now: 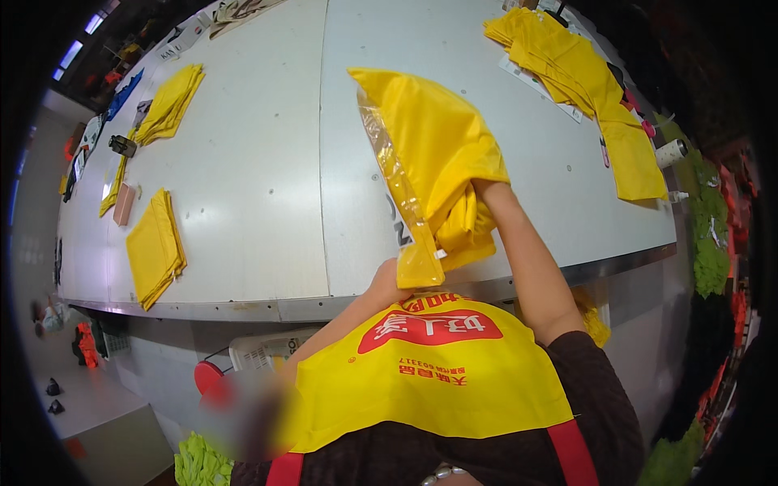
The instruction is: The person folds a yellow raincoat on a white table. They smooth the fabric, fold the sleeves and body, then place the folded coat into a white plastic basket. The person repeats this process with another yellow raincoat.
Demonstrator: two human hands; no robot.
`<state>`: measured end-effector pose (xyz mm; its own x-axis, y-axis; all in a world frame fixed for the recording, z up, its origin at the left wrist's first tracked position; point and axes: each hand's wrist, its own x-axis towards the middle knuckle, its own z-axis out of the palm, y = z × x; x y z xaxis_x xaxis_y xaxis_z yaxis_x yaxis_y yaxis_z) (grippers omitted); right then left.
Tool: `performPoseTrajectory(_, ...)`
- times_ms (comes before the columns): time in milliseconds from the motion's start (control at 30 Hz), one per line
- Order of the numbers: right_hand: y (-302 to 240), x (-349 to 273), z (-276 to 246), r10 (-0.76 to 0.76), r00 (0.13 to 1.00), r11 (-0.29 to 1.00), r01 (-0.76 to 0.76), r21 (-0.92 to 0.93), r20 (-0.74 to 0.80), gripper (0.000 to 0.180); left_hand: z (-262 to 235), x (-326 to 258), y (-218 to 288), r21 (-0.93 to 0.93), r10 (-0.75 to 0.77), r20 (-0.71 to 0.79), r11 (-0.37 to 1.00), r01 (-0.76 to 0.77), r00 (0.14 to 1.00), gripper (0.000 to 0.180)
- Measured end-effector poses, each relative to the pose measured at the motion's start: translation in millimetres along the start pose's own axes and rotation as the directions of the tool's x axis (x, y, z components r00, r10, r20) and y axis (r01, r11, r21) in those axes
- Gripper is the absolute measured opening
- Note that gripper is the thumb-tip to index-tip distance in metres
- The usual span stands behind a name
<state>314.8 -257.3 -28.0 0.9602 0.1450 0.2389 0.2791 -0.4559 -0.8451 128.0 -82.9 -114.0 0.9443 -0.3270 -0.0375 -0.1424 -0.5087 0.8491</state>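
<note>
A bright yellow fabric piece (pixel 429 121) with a clear plastic strip (pixel 391 162) along its left side is held up over the near edge of the table. Its upper end spreads out to a point, while its lower right part is bunched. My right hand (pixel 489 191) reaches into those bunched folds and grips the fabric; the fingers are mostly covered. At the lower left corner, my left hand (pixel 387 278) is closed on the edge beside the plastic strip, its fingertips hidden behind it. A small white tag (pixel 440 254) shows near the bottom.
Stacked yellow fabric pieces lie on the white table (pixel 259 162): a near-left stack (pixel 156 247), a far-left stack (pixel 172 101) and a long right pile (pixel 567 69). A pinkish block (pixel 124 204) stands left, a white bottle (pixel 671 153) right. A white basket (pixel 263 350) sits below the table edge.
</note>
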Motion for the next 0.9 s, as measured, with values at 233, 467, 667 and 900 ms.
performPoseTrajectory(233,-28,14,1,0.140,0.934,0.979,-0.082,-0.186,0.328,0.040,16,52,-9,-0.529,-0.458,0.258,0.670,0.521,0.851,0.038)
performPoseTrajectory(467,-33,-58,-8,-0.374,0.880,0.683,0.475,-0.556,0.292,0.021,6,58,4,-0.519,-0.424,0.317,0.671,0.529,0.848,0.038)
performPoseTrajectory(667,42,-60,-6,-0.283,0.951,0.629,0.283,-0.724,0.126,0.021,11,54,1,-0.351,-0.416,0.386,0.759,0.548,0.824,0.047)
performPoseTrajectory(900,0,-33,3,0.058,0.927,0.347,0.329,-0.878,0.370,0.007,-64,76,107,0.332,-0.020,-0.144,0.941,0.068,0.989,0.025)
